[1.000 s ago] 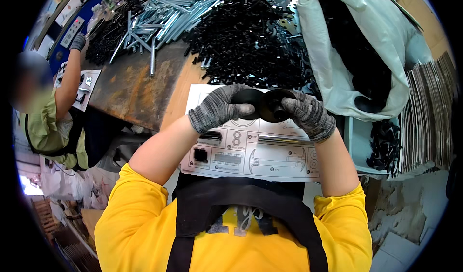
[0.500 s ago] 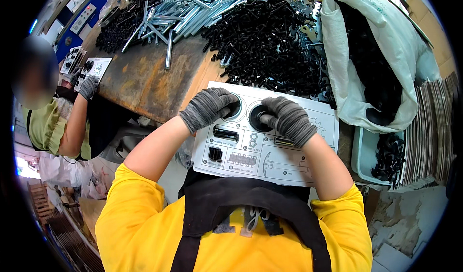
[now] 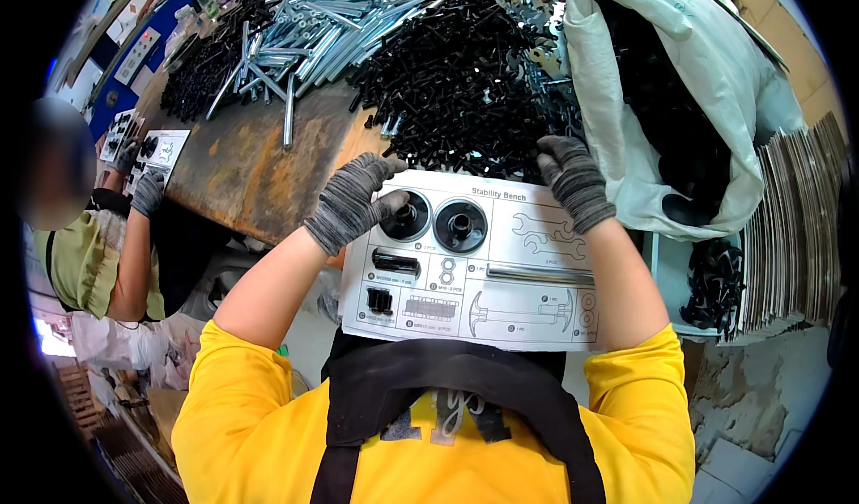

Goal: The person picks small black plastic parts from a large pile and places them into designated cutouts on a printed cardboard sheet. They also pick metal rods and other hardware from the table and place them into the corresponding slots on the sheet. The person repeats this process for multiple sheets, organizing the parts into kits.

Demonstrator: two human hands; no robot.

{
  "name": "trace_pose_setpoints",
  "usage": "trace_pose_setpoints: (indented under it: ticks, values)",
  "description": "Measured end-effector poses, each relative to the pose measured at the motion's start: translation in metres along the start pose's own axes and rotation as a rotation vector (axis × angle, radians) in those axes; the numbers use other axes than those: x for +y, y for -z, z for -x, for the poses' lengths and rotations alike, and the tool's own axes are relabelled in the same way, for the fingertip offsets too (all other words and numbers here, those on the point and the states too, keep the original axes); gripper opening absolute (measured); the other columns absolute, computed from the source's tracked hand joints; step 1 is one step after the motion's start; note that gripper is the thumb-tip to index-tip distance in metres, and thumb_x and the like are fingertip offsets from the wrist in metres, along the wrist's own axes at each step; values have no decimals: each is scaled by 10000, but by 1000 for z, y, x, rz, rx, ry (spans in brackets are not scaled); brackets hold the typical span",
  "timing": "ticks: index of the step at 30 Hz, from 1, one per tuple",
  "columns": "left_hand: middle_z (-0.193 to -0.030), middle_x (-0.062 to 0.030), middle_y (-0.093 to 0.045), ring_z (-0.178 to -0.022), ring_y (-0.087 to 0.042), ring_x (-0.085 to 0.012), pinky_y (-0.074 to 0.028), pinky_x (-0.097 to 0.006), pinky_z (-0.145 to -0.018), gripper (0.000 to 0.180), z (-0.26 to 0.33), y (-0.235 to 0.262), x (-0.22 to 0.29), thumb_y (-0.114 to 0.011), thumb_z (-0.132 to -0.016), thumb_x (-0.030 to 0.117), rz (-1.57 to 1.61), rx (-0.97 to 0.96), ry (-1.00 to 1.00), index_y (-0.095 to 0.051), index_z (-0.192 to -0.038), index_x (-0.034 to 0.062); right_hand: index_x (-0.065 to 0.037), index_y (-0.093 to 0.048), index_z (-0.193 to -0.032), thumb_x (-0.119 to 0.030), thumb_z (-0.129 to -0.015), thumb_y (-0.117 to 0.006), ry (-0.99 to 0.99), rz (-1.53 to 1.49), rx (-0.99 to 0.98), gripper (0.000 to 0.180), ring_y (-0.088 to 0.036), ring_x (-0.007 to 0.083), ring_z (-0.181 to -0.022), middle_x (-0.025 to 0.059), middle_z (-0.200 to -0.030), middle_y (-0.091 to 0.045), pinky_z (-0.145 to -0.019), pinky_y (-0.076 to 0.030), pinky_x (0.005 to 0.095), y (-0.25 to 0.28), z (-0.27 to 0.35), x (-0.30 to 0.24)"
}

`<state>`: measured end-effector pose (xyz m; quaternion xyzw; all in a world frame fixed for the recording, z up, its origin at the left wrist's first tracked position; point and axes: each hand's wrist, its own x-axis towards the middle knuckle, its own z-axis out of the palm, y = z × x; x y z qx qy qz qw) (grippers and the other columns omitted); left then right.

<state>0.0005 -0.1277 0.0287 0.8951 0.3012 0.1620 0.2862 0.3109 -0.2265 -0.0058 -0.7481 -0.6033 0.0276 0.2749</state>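
Observation:
My left hand (image 3: 356, 202), in a grey knit glove, lies at the upper left of a white printed card (image 3: 537, 191). Its fingers are spread, the thumb at the edge of a black round cap (image 3: 409, 220). A second black round cap (image 3: 461, 227) sits beside it. My gloved right hand (image 3: 574, 182) is above the card's upper right, next to a heap of flat metal wrenches (image 3: 548, 61); its fingers are apart and I see nothing in them. The card also bears a long metal tube (image 3: 537, 273), a black cylinder part (image 3: 395, 263) and short black bolts (image 3: 379, 301).
Beyond the card lie a heap of black bolts (image 3: 447, 75) and a pile of silver tubes (image 3: 331, 25). At right are a white sack (image 3: 586, 84) of black parts, a pale bin (image 3: 658, 271) and stacked cardboard (image 3: 792, 227). A co-worker's gloved hand (image 3: 148, 193) works at far left.
My right hand has left the right cap and moved up and right toward the wrenches. My left hand has drawn back left a little. Both caps now show on the card.

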Motion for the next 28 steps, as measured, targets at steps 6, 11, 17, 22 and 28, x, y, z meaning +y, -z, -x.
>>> trace_pose_setpoints:
  ticks: [6, 11, 17, 22, 28]
  values:
    - [-931, -107, -565, -864, -573, -239, -478, -323, -752, 329, -48, -13, 16, -629, -766, 182, -46, 83, -200, -564, -1064, 58, -154, -486, -1193, -319, -760, -565, -294, 579, -97, 470, -312, 298, -1251, 134, -1360, -317, -1029, -264, 405, 27, -27, 48]
    - [-962, -105, -551, -903, -565, -264, -473, -327, -793, 338, -122, -33, 35, -648, -737, 185, -173, 27, -290, -570, -1048, 80, -180, -449, -1244, -387, -770, -569, -354, 635, -204, 531, -342, 269, -1235, 84, -1329, -378, -1010, -287, 407, 35, -30, 68]
    - [-1026, -96, -541, -976, -523, -275, -425, -371, -841, 311, -222, -68, 87, -612, -757, 287, -449, 62, -257, -587, -1027, 135, -106, -548, -1077, -365, -756, -587, -434, 612, -277, 414, -542, 275, -1010, 121, -1061, -573, -878, -425, 381, 50, -30, 58]
    - [-1042, -98, -548, -999, -521, -267, -416, -391, -844, 288, -256, -101, 89, -595, -742, 310, -754, 127, -133, -623, -969, 134, -98, -579, -980, -326, -770, -558, -339, 630, -224, 311, -574, 266, -940, 112, -973, -600, -810, -459, 379, 36, -36, 67]
    - [-1109, -97, -546, -1088, -490, -278, -374, -472, -888, 272, -269, -101, 87, -602, -694, 260, -585, 33, -2, -640, -941, 154, -112, -593, -1068, -329, -758, -566, -304, 188, 28, 379, -563, 302, -954, 165, -1024, -587, -879, -421, 380, 42, -24, 78]
